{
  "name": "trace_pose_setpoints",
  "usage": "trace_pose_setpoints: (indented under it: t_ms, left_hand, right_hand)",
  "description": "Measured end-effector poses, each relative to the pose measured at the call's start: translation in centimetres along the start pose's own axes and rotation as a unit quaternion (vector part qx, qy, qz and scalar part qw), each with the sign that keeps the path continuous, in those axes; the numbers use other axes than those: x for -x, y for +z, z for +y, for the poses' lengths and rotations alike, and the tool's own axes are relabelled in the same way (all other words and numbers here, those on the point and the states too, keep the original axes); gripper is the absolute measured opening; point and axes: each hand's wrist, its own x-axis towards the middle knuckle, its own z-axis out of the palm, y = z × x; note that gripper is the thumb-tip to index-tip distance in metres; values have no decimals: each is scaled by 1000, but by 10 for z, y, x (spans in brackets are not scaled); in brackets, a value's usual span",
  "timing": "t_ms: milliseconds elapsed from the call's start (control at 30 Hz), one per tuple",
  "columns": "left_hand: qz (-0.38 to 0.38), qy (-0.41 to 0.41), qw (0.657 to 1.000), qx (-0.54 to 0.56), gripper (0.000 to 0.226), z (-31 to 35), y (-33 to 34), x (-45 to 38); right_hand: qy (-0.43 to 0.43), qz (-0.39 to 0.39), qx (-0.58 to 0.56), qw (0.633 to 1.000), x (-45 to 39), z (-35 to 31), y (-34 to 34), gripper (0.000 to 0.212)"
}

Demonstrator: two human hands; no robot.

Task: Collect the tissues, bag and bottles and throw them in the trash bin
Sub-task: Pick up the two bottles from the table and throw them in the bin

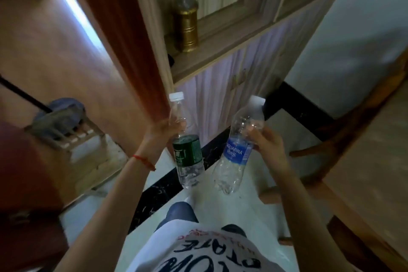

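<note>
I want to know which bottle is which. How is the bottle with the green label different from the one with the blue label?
The green-label bottle is in the left hand and stands nearly upright; the blue-label bottle is in the right hand and tilts, top leaning right. The green one's label is dark; the blue one's reads AQUAFINA. Both are clear plastic with white caps, gripped near the upper part.

We see a pale floor (220, 203) crossed by a black marbled band (159, 192). On the cabinet ledge (220, 51) a gold-labelled bottle (186, 24) stands upright.
</note>
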Motion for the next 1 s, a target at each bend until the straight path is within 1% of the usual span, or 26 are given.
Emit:
trace_pose_setpoints:
  t_ms: [67,100,167,200,233,300,367,467,600,700,767,900,1000]
  left_hand:
    - [-45,-7,999,-18,15,8,6,-21]
    - [-67,-6,997,-28,26,11,10,-30]
    - [-111,-6,993,-51,58,15,19,-46]
    - [-131,-5,989,-64,69,16,24,-56]
    - [-149,-5,986,-77,76,17,29,-65]
    - [-183,-8,979,-94,73,19,42,-81]
    - [-217,-12,970,-106,65,20,56,-93]
    - [-271,-13,955,-122,62,22,74,-107]
    - [-321,-23,937,-135,54,25,98,-125]
    - [-335,-27,932,-137,59,28,117,-140]
    - [-341,-27,930,-137,61,30,132,-151]
    - [-348,-30,927,-132,53,35,168,-175]
    - [-350,-23,928,-127,55,41,197,-199]
  right_hand:
    - [-8,35,-6,999,1,-1,-3,13]
    - [-6,53,-12,998,2,-2,-5,13]
    - [0,91,-26,996,6,-2,-11,11]
    - [5,109,-30,994,8,0,-14,10]
    - [12,127,-33,991,10,1,-18,9]
    - [24,164,-42,985,16,2,-23,10]
    - [36,206,-59,976,21,6,-29,21]
    - [47,263,-65,961,28,9,-35,31]
    - [51,302,-56,950,31,15,-40,41]
    - [54,318,-50,945,24,16,-47,54]
    - [56,327,-47,942,15,17,-56,54]
    - [63,342,-43,937,-15,16,-83,40]
    - [62,347,-42,935,-46,13,-108,45]
